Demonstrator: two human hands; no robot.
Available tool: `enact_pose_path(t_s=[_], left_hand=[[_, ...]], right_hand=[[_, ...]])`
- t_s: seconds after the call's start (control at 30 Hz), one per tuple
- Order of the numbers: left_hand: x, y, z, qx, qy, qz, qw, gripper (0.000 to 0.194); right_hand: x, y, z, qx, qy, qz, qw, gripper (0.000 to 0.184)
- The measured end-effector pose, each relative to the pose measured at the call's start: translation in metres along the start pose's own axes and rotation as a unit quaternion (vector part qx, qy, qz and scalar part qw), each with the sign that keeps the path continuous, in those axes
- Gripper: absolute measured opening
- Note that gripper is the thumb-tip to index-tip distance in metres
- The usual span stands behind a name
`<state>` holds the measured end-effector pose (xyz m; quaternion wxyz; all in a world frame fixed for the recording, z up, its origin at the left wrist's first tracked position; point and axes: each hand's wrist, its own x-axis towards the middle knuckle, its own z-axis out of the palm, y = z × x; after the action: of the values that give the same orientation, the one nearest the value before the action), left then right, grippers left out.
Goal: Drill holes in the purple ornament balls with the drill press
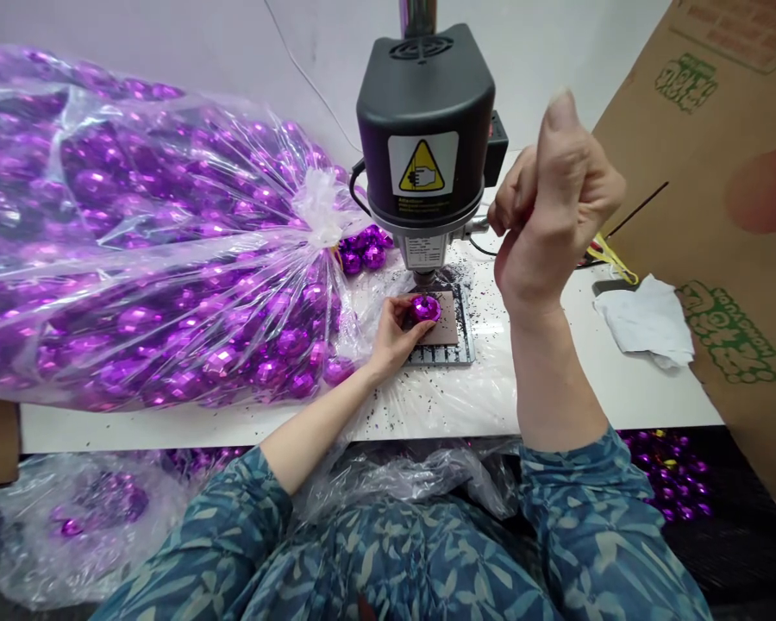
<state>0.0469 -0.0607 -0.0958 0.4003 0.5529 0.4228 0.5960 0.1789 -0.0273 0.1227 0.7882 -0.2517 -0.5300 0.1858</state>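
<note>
My left hand (397,332) is closed on a shiny purple faceted ball (426,308), keeping it on a brown board (441,332) directly beneath the drill press (425,129). Thumb and fingers grip the ball from either side. Whether the drill's tip touches the ball is hard to make out. Raised at the machine's right side, my right hand (553,203) is wrapped round the feed lever (477,225), of which only the metal base shows. Under the board lies the slotted metal base plate (462,355), sprinkled with dark shavings.
A big clear bag (135,250) full of purple balls fills the table's left side. Loose purple balls (366,248) lie behind the left hand. On the right are a white cloth (647,321) and a tall cardboard box (737,259). Plastic sheeting (414,474) hangs at the front edge.
</note>
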Motion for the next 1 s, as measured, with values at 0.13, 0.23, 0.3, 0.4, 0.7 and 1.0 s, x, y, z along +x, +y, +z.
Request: enact_pose_path(t_s=[0.13, 0.23, 0.3, 0.4, 0.7, 1.0], left_hand=[[0.0, -0.001, 0.0, -0.01, 0.006, -0.001, 1.0, 0.052], [-0.001, 0.0, 0.001, -0.006, 0.01, -0.007, 1.0, 0.052], [-0.001, 0.001, 0.002, -0.008, 0.011, -0.009, 1.0, 0.052], [-0.002, 0.002, 0.002, -0.015, 0.012, -0.007, 1.0, 0.051], [-0.004, 0.006, 0.002, -0.024, 0.01, -0.02, 0.999, 0.048], [-0.003, 0.002, 0.003, -0.024, 0.014, -0.003, 1.0, 0.046]], right_hand=[[-0.017, -0.003, -0.005, 0.045, 0.027, -0.025, 0.998, 0.066], [-0.025, -0.001, -0.009, 0.085, 0.031, -0.054, 0.994, 0.065], [-0.029, 0.002, -0.011, 0.099, 0.026, -0.072, 0.992, 0.066], [-0.032, 0.007, -0.013, 0.099, 0.021, -0.096, 0.99, 0.065], [-0.039, 0.022, -0.021, 0.105, 0.0, -0.18, 0.978, 0.061], [-0.047, 0.038, -0.028, 0.101, -0.019, -0.253, 0.962, 0.053]])
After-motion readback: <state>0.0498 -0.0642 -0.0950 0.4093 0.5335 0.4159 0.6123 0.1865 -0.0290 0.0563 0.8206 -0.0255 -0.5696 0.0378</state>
